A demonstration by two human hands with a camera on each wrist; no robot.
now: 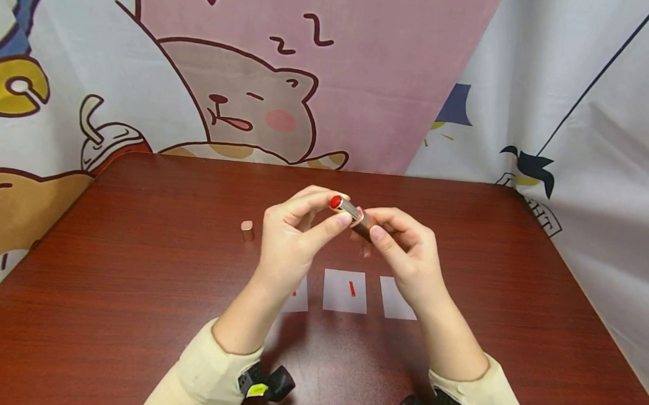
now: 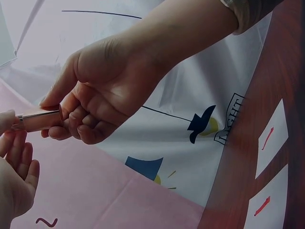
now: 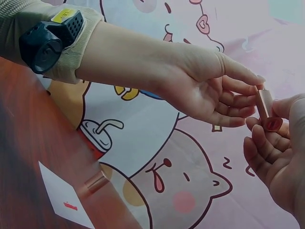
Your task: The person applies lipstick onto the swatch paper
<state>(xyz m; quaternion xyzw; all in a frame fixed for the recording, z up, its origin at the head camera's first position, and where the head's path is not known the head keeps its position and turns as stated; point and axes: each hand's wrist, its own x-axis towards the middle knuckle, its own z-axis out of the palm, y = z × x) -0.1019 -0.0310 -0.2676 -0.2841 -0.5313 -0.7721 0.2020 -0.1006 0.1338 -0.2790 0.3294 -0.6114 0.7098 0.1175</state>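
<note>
Above the table, both hands hold an uncapped lipstick (image 1: pixel 363 226) with its red tip tilted toward the upper left in the head view. Thumb and fingers of my left hand (image 1: pixel 292 231) pinch the metallic upper part just below the red. My right hand (image 1: pixel 411 251) grips the brown-gold base between thumb and fingers. In the left wrist view the tube (image 2: pixel 42 120) spans the two hands, its red tip out of sight. Behind my left hand, the lipstick cap (image 1: pixel 247 231) stands on the table.
Below the hands lie white cards: a middle card (image 1: pixel 334 297) with a red stroke, a left card (image 1: pixel 299 301) partly behind the left forearm, and a right card (image 1: pixel 395 301) partly covered by the right hand. The brown table (image 1: pixel 183 318) meets a cartoon-printed curtain (image 1: pixel 375 106).
</note>
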